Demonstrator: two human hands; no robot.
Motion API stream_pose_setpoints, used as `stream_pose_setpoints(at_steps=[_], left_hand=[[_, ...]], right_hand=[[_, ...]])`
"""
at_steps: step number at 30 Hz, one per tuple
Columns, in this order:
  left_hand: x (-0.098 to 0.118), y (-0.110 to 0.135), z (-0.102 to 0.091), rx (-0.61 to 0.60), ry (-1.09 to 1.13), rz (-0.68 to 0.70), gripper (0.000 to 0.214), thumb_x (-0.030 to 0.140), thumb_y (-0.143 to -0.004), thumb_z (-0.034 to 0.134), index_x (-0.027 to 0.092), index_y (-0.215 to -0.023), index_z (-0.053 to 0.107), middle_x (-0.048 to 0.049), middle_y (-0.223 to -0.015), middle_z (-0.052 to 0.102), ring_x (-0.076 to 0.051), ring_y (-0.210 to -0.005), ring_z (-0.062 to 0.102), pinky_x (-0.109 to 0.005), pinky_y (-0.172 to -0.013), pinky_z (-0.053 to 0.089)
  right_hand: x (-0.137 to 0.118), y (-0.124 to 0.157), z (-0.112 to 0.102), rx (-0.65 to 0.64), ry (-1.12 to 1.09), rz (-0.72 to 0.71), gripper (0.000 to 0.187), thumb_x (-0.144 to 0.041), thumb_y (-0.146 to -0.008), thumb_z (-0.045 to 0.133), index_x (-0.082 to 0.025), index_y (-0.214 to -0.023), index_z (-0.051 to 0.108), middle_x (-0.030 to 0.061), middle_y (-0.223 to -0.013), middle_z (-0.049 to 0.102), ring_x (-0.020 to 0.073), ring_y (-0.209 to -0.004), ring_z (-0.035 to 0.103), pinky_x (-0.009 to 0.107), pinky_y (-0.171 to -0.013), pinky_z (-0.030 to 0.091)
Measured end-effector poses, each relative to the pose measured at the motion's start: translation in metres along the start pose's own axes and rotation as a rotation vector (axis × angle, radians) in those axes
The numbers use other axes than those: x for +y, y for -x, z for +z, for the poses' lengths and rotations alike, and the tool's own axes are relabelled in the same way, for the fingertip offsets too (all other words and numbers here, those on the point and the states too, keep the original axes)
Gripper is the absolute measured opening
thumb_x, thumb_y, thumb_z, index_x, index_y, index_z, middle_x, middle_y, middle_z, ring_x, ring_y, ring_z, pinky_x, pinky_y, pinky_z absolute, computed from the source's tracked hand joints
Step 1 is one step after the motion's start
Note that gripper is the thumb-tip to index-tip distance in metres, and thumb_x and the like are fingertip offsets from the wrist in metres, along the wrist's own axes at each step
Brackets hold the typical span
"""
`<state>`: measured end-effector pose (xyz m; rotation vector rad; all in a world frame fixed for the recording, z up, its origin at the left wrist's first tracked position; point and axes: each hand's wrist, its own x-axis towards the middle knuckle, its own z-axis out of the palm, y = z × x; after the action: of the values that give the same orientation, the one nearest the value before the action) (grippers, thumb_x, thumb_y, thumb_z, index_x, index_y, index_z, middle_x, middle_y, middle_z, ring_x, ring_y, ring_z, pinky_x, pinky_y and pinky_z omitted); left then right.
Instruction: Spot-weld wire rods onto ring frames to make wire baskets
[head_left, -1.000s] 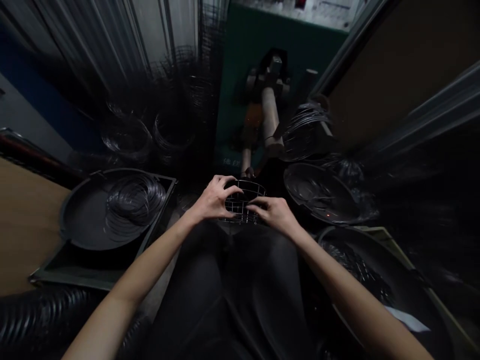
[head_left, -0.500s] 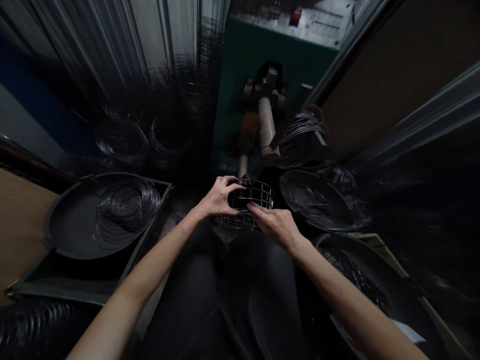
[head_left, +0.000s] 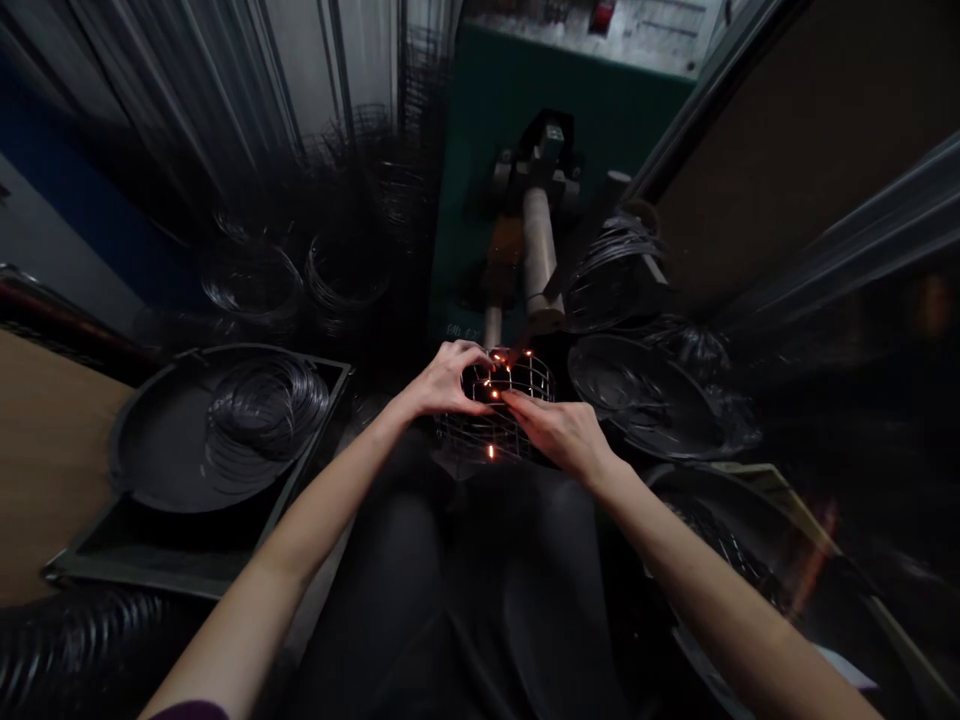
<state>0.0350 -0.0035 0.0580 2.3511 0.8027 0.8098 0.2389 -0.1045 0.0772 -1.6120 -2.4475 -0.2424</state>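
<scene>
A small round wire basket [head_left: 531, 378] is held between my hands, above my knees and under the welding machine's electrode arms [head_left: 541, 260]. My left hand [head_left: 451, 378] grips its left side, thumb and fingers curved around the rim wires. On the near side, my right hand [head_left: 559, 430] pinches the top wire with its fingertips. Several bright orange sparks fly at the basket's far rim, inside it and below it. The exact contact between the lower electrode and the wire is partly hidden by my left fingers and the sparks.
A green machine body [head_left: 472, 130] stands ahead. At left, a dark round tray [head_left: 157, 450] holds wire rings [head_left: 262, 410]. On the right are another tray [head_left: 592, 385] with wire pieces and a larger pan [head_left: 825, 640] with short wires. Wire hoops [head_left: 255, 290] lie behind left.
Sparks have appeared around the basket, where none showed before. Both hands keep their hold on the basket. The whole view has shifted slightly.
</scene>
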Motion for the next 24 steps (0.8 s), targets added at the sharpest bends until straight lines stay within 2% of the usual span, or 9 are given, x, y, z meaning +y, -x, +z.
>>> stream_pose_setpoints(at_steps=[4, 9, 14, 18, 24], left_hand=[[-0.003, -0.005, -0.001, 0.011, -0.009, -0.034, 0.063, 0.041, -0.054, 0.082, 0.021, -0.108, 0.056, -0.0064, -0.116, 0.053, -0.027, -0.108, 0.048, -0.041, -0.097, 0.041], [-0.008, -0.018, -0.003, 0.028, 0.001, -0.078, 0.064, 0.038, -0.051, 0.082, 0.021, -0.106, 0.055, -0.0058, -0.112, 0.053, -0.027, -0.105, 0.049, -0.041, -0.094, 0.042], [-0.017, -0.028, -0.006, 0.035, -0.017, -0.041, 0.064, 0.042, -0.052, 0.082, 0.02, -0.105, 0.054, -0.0056, -0.11, 0.055, -0.027, -0.105, 0.049, -0.041, -0.096, 0.04], [-0.027, -0.041, -0.01, 0.052, -0.033, -0.07, 0.065, 0.038, -0.051, 0.083, 0.02, -0.106, 0.053, -0.0051, -0.109, 0.054, -0.027, -0.104, 0.049, -0.04, -0.094, 0.041], [-0.025, -0.051, -0.013, 0.057, -0.008, -0.075, 0.067, 0.042, -0.052, 0.082, 0.02, -0.109, 0.054, -0.006, -0.11, 0.055, -0.027, -0.105, 0.049, -0.041, -0.095, 0.041]], right_hand=[[0.001, 0.009, 0.006, 0.107, -0.069, 0.12, 0.029, -0.028, -0.095, 0.044, -0.026, -0.117, 0.063, 0.0014, -0.107, 0.07, 0.0138, -0.079, 0.067, 0.021, -0.057, 0.042], [0.007, 0.001, 0.012, 0.196, -0.064, 0.249, 0.022, -0.027, -0.093, 0.047, -0.023, -0.099, 0.067, 0.0046, -0.103, 0.065, 0.0122, -0.072, 0.061, 0.021, -0.054, 0.039], [0.012, -0.014, 0.012, 0.222, -0.114, 0.289, 0.019, -0.029, -0.09, 0.051, -0.022, -0.092, 0.068, 0.0048, -0.096, 0.06, 0.0117, -0.068, 0.056, 0.021, -0.052, 0.035], [0.021, -0.028, 0.014, 0.247, -0.18, 0.325, 0.016, -0.028, -0.088, 0.053, -0.021, -0.09, 0.067, 0.0048, -0.092, 0.058, 0.0134, -0.071, 0.055, 0.023, -0.055, 0.036], [0.036, -0.038, 0.015, 0.265, -0.319, 0.337, 0.018, -0.033, -0.085, 0.056, -0.019, -0.087, 0.067, 0.0043, -0.083, 0.058, 0.0146, -0.068, 0.054, 0.025, -0.059, 0.04]])
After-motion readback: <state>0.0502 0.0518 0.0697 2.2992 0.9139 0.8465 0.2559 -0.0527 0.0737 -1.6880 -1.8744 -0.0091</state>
